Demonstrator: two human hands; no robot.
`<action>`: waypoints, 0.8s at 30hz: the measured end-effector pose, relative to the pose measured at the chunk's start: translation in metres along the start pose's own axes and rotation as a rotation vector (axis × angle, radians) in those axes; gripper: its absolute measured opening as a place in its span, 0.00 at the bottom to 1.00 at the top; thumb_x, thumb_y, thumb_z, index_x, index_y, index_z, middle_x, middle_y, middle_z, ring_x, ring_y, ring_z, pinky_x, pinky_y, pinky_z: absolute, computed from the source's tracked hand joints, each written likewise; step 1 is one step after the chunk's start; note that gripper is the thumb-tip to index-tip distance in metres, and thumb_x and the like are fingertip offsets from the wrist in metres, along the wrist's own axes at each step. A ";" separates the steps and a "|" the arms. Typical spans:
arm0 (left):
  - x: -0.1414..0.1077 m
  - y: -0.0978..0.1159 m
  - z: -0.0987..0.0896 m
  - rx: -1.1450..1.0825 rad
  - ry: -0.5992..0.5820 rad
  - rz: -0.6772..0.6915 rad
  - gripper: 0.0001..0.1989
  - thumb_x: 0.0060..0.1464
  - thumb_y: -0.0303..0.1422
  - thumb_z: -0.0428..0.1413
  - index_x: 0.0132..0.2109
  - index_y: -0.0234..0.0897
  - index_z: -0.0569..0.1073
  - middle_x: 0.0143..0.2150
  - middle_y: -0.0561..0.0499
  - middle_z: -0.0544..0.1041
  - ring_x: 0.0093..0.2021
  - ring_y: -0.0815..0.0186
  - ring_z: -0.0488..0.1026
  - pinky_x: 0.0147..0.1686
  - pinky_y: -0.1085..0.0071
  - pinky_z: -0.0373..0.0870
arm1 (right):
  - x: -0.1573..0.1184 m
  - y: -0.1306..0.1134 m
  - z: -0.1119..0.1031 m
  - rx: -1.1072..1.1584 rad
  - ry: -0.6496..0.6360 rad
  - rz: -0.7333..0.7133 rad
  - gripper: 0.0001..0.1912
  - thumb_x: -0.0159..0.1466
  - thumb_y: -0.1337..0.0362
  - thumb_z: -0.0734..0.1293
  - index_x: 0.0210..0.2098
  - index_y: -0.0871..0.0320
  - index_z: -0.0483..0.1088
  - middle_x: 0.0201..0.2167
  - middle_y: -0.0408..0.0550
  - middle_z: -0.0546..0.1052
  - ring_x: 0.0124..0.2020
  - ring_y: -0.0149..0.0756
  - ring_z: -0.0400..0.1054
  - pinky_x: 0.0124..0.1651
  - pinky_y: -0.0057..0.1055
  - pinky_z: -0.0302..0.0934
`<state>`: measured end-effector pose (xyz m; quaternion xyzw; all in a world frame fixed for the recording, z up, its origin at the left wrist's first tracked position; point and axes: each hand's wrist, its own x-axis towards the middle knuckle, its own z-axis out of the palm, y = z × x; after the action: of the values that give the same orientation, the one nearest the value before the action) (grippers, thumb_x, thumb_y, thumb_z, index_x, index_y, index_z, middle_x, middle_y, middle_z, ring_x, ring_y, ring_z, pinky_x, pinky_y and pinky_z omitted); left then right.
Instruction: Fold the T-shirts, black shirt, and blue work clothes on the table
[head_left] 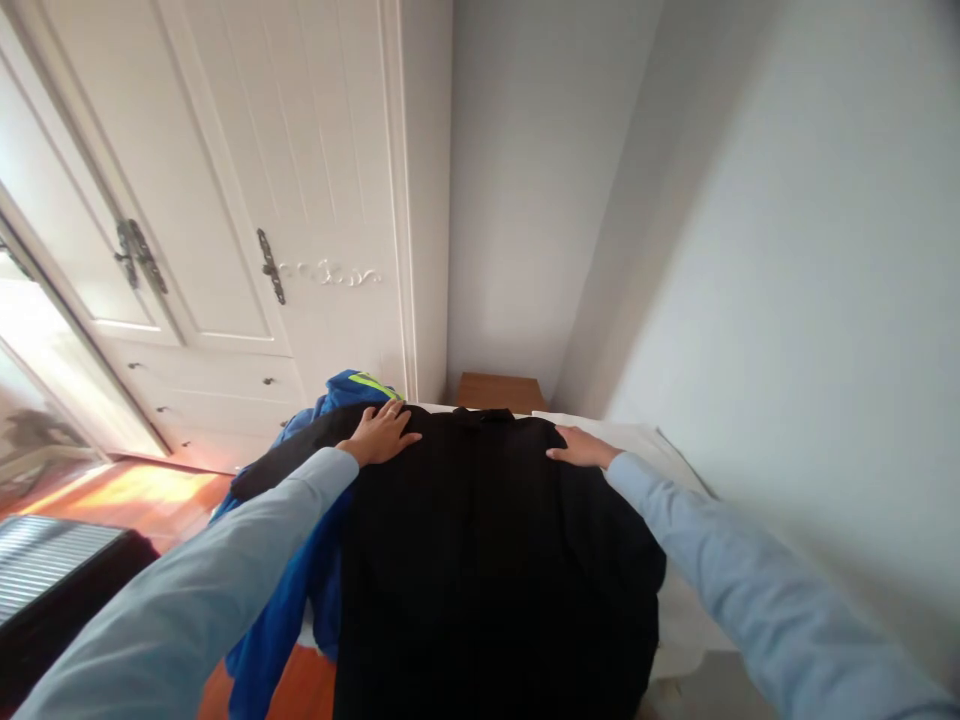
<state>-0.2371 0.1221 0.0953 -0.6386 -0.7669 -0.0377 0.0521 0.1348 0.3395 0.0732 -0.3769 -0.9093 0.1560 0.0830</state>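
Note:
A black garment (pixel 487 560) lies spread out in front of me, its collar at the far end and one sleeve stretched out to the left. My left hand (pixel 381 434) rests on its left shoulder with the fingers spread. On the right shoulder lies my right hand (pixel 583 447), fingers extended and the thumb apart, holding nothing. Blue clothing (pixel 277 610) with a yellow-green stripe shows under and beside the garment on the left. White cloth (pixel 690 600) is visible beneath it on the right.
A white wardrobe (pixel 330 180) with dark metal handles stands at the back left. Behind the garment is a brown wooden piece (pixel 499 391). A grey wall (pixel 810 300) rises on the right. At the lower left sits a dark ribbed object (pixel 56 565) above the reddish floor (pixel 172 495).

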 end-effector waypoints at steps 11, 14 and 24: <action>0.014 0.000 0.031 0.108 -0.092 0.076 0.25 0.62 0.49 0.52 0.57 0.39 0.76 0.71 0.35 0.63 0.74 0.43 0.50 0.68 0.39 0.42 | -0.074 0.057 0.008 0.111 -0.060 0.313 0.15 0.51 0.63 0.74 0.40 0.55 0.78 0.36 0.48 0.83 0.44 0.51 0.77 0.48 0.38 0.67; 0.018 0.024 0.033 0.075 -0.100 0.183 0.29 0.63 0.50 0.50 0.61 0.37 0.73 0.71 0.33 0.63 0.74 0.44 0.51 0.69 0.42 0.44 | -0.075 0.060 0.001 0.113 -0.028 0.306 0.11 0.52 0.66 0.71 0.36 0.55 0.79 0.34 0.47 0.83 0.42 0.48 0.77 0.47 0.35 0.67; 0.014 0.075 0.080 -0.119 -0.355 0.103 0.41 0.66 0.56 0.40 0.74 0.32 0.51 0.76 0.33 0.46 0.76 0.44 0.42 0.69 0.44 0.47 | -0.064 0.115 -0.061 0.141 0.192 0.559 0.19 0.49 0.68 0.71 0.42 0.57 0.77 0.41 0.53 0.82 0.46 0.48 0.75 0.52 0.38 0.66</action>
<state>-0.1681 0.1593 0.0173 -0.6755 -0.7268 0.0327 -0.1200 0.2717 0.3840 0.0881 -0.6187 -0.7453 0.1990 0.1484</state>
